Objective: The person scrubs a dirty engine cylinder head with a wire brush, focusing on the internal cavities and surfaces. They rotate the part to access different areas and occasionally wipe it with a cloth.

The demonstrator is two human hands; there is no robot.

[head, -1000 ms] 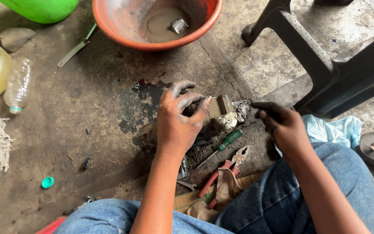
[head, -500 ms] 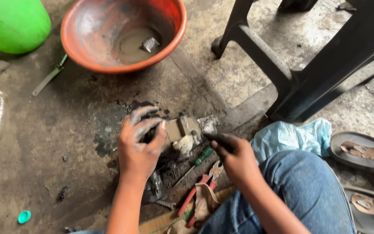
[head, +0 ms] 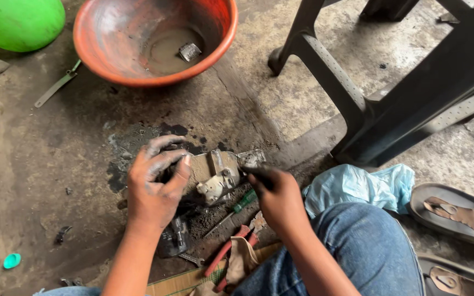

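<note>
1. Both hands clamp the same greasy metal part [head: 218,174]: my left hand [head: 154,189] wraps its near end with fingers curled over the top, and my right hand [head: 278,194] pinches something dark against its far end, at about 3 o'clock from the part.
2. Compared with a second ago, my grip has not changed; the part sits on the same oily patch of floor [head: 133,148], and only my head has swung, so the orange basin [head: 154,41] now lies at 11 o'clock from my hands.
3. That tells me the work on the part is mid-way, with nothing freed or set down.
4. Hidden: whatever my right fingers hold is covered by them, so I cannot name it.
5. Under my wrists lie a green-handled screwdriver [head: 243,201] and red-handled pliers [head: 229,255], partly covered.
</note>
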